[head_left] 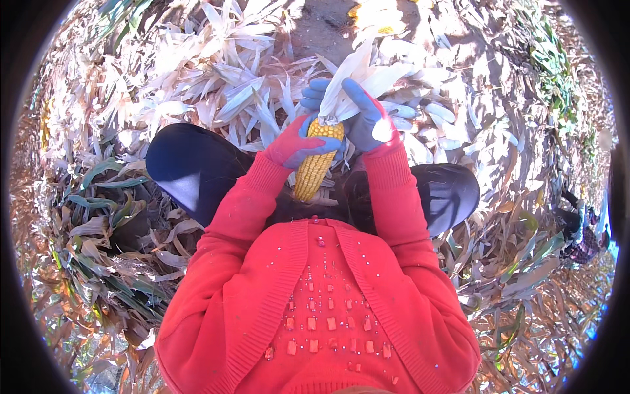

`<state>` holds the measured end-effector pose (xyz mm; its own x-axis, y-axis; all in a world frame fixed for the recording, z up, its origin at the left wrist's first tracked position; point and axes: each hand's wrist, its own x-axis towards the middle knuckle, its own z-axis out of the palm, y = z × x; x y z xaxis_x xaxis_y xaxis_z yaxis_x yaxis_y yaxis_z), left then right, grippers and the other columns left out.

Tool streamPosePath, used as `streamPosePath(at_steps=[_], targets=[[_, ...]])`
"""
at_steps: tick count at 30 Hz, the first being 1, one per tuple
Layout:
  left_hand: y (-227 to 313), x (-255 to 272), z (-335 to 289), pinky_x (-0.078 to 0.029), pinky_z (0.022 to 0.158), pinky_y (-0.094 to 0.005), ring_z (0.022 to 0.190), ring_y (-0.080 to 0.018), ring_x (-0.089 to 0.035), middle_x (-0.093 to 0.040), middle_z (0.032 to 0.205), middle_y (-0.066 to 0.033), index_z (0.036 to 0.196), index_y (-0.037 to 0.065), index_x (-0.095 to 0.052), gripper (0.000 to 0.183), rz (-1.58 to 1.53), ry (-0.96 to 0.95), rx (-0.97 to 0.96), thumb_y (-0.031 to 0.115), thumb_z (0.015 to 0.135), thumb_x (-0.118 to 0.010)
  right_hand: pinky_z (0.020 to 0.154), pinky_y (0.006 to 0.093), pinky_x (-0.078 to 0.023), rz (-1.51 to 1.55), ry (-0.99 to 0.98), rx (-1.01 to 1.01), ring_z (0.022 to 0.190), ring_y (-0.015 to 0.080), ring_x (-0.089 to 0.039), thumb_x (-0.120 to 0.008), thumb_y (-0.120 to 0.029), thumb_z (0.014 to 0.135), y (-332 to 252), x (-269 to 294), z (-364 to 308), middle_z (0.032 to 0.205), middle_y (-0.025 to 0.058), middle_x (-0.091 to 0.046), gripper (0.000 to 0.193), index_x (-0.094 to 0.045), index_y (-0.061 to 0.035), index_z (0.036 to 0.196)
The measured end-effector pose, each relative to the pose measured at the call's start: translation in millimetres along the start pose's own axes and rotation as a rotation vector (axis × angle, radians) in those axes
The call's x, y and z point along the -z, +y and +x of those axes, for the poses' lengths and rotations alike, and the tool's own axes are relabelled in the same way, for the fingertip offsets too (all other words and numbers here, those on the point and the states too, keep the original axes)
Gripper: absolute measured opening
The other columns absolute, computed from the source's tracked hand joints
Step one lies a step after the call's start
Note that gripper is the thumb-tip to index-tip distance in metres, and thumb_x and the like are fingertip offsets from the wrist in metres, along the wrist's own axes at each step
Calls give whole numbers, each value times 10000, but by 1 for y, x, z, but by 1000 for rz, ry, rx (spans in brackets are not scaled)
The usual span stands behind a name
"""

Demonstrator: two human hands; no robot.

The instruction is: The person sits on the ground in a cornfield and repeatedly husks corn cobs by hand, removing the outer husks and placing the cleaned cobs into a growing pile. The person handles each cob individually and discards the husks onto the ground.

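Observation:
A yellow ear of corn (317, 161) points down toward my body, its kernels bare. My left hand (289, 143), in a red and blue-grey glove, is closed around the upper part of the cob. Pale husk leaves (354, 82) are folded back from the top of the ear and stick up away from me. My right hand (373, 125), gloved the same way, has the husk between its thumb in front and its fingers, partly hidden, behind. Both hands are close together above my lap.
Loose dry husks (216, 72) are heaped in front of me. Yellow ears of corn (387, 20) lie at the far edge. My bent knees (190, 167) flank the hands. Green and dry stalks (111, 203) lie at the left. Another person (581, 230) is at the far right.

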<state>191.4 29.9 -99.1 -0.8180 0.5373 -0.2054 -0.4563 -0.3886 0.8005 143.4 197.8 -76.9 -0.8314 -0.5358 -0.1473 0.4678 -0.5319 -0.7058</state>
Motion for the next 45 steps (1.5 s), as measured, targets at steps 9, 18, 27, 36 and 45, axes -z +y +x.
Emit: streamPosePath(at_steps=[9, 18, 27, 36, 45], targets=[[-22, 7, -5, -536, 767, -334, 867, -209, -660, -652, 1019, -134, 1262, 11, -516, 447, -135, -182, 181, 280, 915, -601, 526, 309, -420, 289, 7, -14, 563, 168, -476, -439, -367, 999, 7, -21, -7, 726, 44, -508, 377, -497, -90, 750], [-44, -26, -2, -491, 892, -313, 1034, -146, -620, -648, 1131, -94, 1340, 25, -456, 811, 666, 458, -313, 286, 678, -845, 594, 332, -441, 443, 490, 243, 664, 184, -535, -466, -411, 976, 6, 33, 9, 825, 56, -597, 349, -540, -110, 817], [-30, -5, -24, -562, 737, -375, 866, -262, -659, -641, 1001, -143, 1181, 8, -536, 513, -467, -265, 192, 198, 747, -733, 849, 400, -531, -343, -6, 152, 949, 283, -662, -534, -345, 968, -1, -31, -8, 1053, 188, -655, 450, -586, 80, 1106], [-46, -28, -29, -494, 877, -307, 1033, -143, -595, -611, 1177, -88, 1336, 30, -450, 702, 282, 284, 106, 147, 734, -789, 787, 331, -515, -1168, 521, 492, 891, 214, -650, -569, -212, 960, 61, 34, -13, 974, 120, -679, 203, -622, -29, 1031], [-46, -15, -30, -540, 717, -309, 833, -164, -647, -650, 953, -81, 1177, 39, -538, 462, -118, 121, 60, 98, 770, -748, 427, 241, -297, -178, 346, 411, 419, 65, -335, -393, -325, 1029, 12, -46, -4, 514, -45, -355, 482, -396, -161, 576]])
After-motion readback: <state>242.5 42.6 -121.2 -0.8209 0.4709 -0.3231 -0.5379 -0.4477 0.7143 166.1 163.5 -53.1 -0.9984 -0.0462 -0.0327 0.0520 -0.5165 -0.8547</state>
